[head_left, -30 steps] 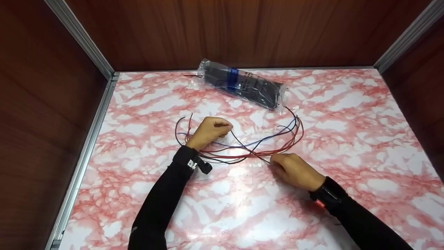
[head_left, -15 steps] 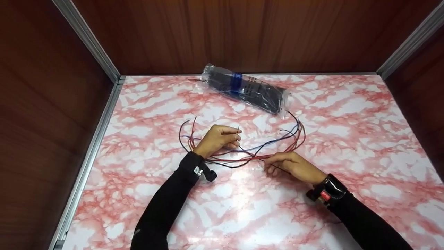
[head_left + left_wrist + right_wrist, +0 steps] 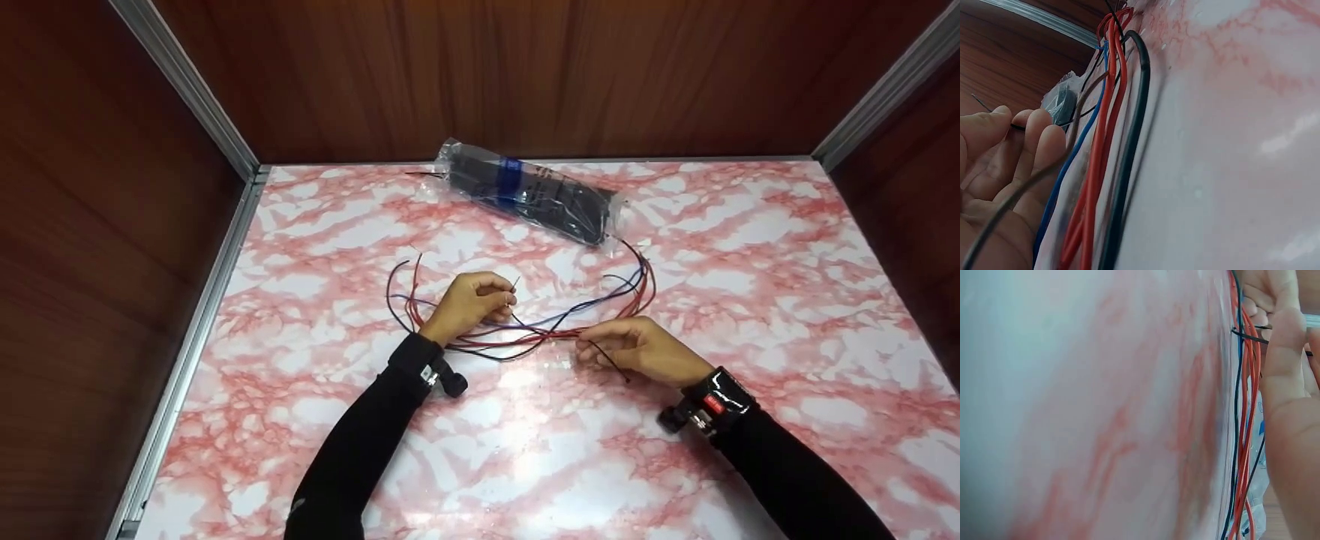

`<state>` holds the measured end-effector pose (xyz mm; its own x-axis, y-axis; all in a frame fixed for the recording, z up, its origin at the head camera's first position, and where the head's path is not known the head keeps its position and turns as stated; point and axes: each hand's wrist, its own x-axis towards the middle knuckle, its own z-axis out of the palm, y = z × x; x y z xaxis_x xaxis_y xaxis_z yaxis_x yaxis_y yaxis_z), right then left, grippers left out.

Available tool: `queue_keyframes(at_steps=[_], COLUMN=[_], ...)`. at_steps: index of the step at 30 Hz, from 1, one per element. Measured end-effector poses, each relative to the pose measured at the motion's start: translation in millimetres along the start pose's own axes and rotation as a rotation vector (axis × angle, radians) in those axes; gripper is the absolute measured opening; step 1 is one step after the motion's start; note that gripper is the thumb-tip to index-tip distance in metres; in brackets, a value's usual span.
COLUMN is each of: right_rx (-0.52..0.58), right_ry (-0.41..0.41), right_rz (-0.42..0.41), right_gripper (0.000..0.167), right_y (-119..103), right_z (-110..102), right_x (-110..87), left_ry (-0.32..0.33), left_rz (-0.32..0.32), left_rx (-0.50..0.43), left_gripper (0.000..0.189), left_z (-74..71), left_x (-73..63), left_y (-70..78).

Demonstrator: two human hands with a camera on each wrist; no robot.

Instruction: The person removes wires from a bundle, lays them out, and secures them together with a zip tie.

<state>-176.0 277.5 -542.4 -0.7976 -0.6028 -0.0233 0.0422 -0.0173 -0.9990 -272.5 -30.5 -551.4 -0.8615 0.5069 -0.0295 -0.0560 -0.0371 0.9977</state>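
Note:
A thin black wire (image 3: pixel 527 325) runs between the two hands, crossing over the other wires. My left hand (image 3: pixel 471 304) pinches it near one end, and a short tip pokes up past the thumb and forefinger. On the other side my right hand (image 3: pixel 643 349) pinches the same wire, its free end hanging toward the wrist. Beneath both hands lies a loose bundle of red wires (image 3: pixel 1107 112), a blue wire (image 3: pixel 1081 143) and a thicker black wire (image 3: pixel 1134 140). In the left wrist view a brown-looking wire passes in front of the fingers. The right fingertips are partly hidden in the right wrist view.
A clear plastic bag (image 3: pixel 559 199) with a dark item and blue label lies at the back of the table. Wires reach close to its right end. Wood-grain panels (image 3: pixel 525 75) with metal edges enclose the red-and-white marbled tabletop (image 3: pixel 480 465).
Both hands have changed their hold on the black wire: its tip now shows above the left fingers, and its other end sticks out behind the right fingers. The view has shifted slightly.

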Motion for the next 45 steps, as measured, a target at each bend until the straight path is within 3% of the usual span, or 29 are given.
queue_keyframes(at_steps=[3,6,11,19,26,31,37,45], right_rx=[-0.068,-0.146,-0.033,0.156,0.202,0.129,-0.008,-0.131], right_ry=[0.074,0.227,0.443,0.571,0.615,0.645,0.670,0.630], right_rz=[0.014,0.028,0.035,-0.051,-0.143,-0.114,-0.055,-0.116], right_gripper=[0.034,0.034,0.038,0.038,0.020,0.026,0.030,0.023], right_y=[-1,-3,-5,-8,-9,-10,-12,-6], right_z=[0,2,5,9,8,11,15,17], right_x=[1.7,4.5,9.5,20.1,26.2,32.1,39.8,46.6], left_ry=[0.024,0.038,0.006,0.004,0.000,-0.012,-0.028,-0.001], left_rz=[0.033,0.065,0.073,0.075,0.070,0.078,0.109,0.194], left_rx=[0.055,0.120,0.105,0.064,0.074,0.092,0.165,0.317], left_gripper=[0.024,0.022,0.022,0.027,0.028,0.024,0.019,0.016], left_z=[-0.7,-0.9,-0.1,1.1,1.1,4.6,16.2,26.5], left_x=[0.4,0.2,-0.1,0.1,0.0,-0.9,-10.1,-15.3], left_y=[-1.5,-1.2,-1.3,-4.2,-3.4,-1.5,15.9,30.0])
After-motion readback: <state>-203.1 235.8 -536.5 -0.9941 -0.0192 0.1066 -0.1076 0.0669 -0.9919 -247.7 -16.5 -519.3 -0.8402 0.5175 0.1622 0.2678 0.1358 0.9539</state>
